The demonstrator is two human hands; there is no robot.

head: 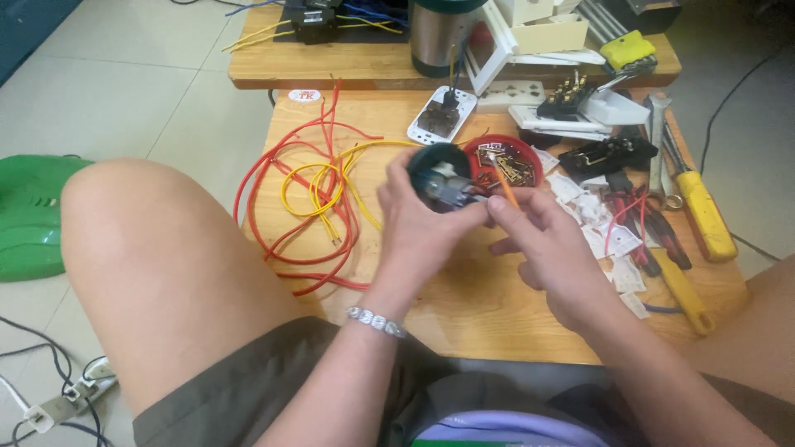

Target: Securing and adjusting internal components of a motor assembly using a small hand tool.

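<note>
A: Any labels or packages here?
B: A round white sticker with red print [305,95] sits at the far left corner of the wooden desk [464,306].
A: Anything else?
B: Small white paper slips [598,234] lie scattered on the right, among the tools. No screens.

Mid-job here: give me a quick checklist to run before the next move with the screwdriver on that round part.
1. Left hand grips the round dark part: ok.
2. Right hand holds the orange screwdriver: ok.
3. Tip seated in a screw: cannot tell, hidden by fingers.
4. Red dish of small parts close by: ok.
5. Red and yellow wires lie apart from the hands: ok.
6. Pliers and yellow-handled tools lie to the right of the right hand: ok.
</note>
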